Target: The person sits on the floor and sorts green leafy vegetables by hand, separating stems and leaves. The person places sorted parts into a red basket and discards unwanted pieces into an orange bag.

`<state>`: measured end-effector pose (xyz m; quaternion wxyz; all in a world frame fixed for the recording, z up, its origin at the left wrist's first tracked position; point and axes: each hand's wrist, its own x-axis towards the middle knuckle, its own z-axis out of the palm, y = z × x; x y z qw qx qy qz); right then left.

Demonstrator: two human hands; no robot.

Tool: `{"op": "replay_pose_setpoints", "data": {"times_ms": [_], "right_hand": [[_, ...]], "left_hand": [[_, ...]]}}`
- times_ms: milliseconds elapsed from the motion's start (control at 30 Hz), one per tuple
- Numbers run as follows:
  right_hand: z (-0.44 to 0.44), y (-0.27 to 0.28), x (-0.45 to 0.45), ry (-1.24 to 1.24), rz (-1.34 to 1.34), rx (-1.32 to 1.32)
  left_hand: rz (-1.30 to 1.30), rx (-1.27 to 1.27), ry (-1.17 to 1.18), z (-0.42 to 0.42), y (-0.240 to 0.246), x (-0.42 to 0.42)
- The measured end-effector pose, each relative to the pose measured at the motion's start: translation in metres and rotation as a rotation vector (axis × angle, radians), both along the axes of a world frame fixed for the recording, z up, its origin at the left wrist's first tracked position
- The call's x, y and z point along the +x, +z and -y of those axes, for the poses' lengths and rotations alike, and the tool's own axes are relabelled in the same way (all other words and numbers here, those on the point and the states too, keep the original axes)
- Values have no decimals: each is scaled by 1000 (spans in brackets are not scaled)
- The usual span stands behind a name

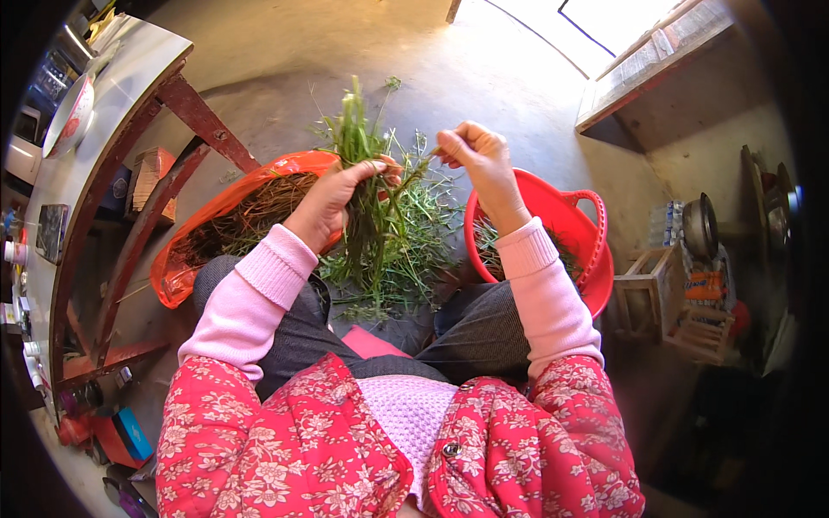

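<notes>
My left hand [346, 194] grips a bunch of long green stems [357, 136], their pale cut ends pointing up and the leafy part hanging down. To its right, my right hand [476, 152] pinches a thin sprig [427, 162] between thumb and fingertips; the sprig reaches toward the bunch, and I cannot tell whether it is still joined to it. Beneath both hands, loose green plants [414, 259] lie heaped on the floor. An orange plastic bag [171, 285] with brownish stalks [259, 207] is left of the heap. Under my right forearm stands a red plastic basket [471, 243] holding more greens.
On the left is a table [139, 48] with dark red wooden legs, bearing a bowl [71, 116] and a phone [52, 233]. A cardboard box [152, 181] sits under it. To the right stand a small wooden stool [651, 291] and a metal pot [701, 226].
</notes>
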<state>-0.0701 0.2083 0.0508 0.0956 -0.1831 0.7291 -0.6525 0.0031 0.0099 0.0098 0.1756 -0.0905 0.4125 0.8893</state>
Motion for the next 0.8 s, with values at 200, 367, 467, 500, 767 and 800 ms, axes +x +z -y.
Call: {"op": "replay_pose_setpoints", "data": {"times_ms": [200,367,467,500,767,800], "right_hand": [[-12,-8,0,-1,254,-212],[-10,-9,1,10,246,-278],[-16,-4,-6,-90,227,-344],[-19,-2,-8,-105,219,-369],[-34,9,-16,-205,144,-423],[-31,7,-14,-196,155,-402]], "left_hand": [[-117,-233,-21,-12,2,3],[-110,-298,-69,-12,0,5],[5,-295,-48,-3,-9,2],[27,-259,8,-1,-14,-1],[53,-195,196,3,-21,-7],[23,-201,162,-1,-17,-5]]}}
